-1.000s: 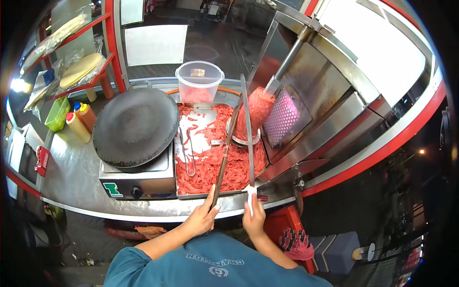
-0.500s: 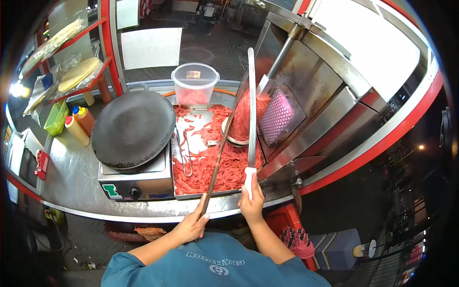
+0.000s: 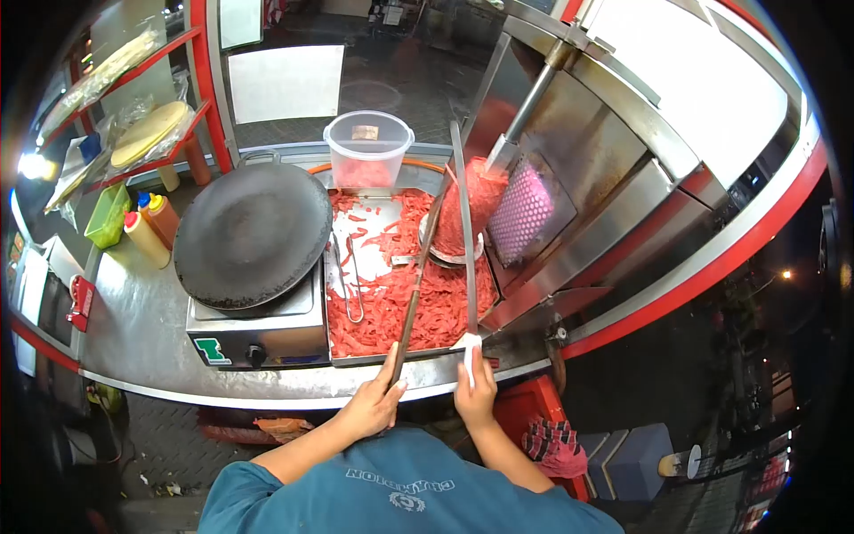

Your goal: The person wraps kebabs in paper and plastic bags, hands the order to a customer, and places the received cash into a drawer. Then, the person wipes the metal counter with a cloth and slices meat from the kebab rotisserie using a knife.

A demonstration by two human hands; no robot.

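My right hand (image 3: 476,392) is wrapped round the white handle of a long-bladed knife (image 3: 470,240), its blade pointing away from me. My left hand (image 3: 374,405) grips a long, thin, dark rod (image 3: 416,298), slanted up toward the blade; whether the two touch I cannot tell. Behind them stands a cone of red meat (image 3: 480,196) on an upright metal spit (image 3: 532,98). Below lies a metal tray (image 3: 378,211) with many red meat strips (image 3: 382,329). Metal tongs (image 3: 357,294) rest in the tray's left side.
A large black griddle pan (image 3: 253,227) sits on a burner (image 3: 294,343) to the left. A clear plastic tub (image 3: 369,147) stands behind the tray. Sauce bottles (image 3: 147,238) and a green basket (image 3: 108,214) are at far left. The steel grill housing (image 3: 614,151) rises on the right.
The knife has been drawn back toward me and its blade turned more edge-on. My left hand has moved slightly forward and right with the rod. The view has shifted a little.
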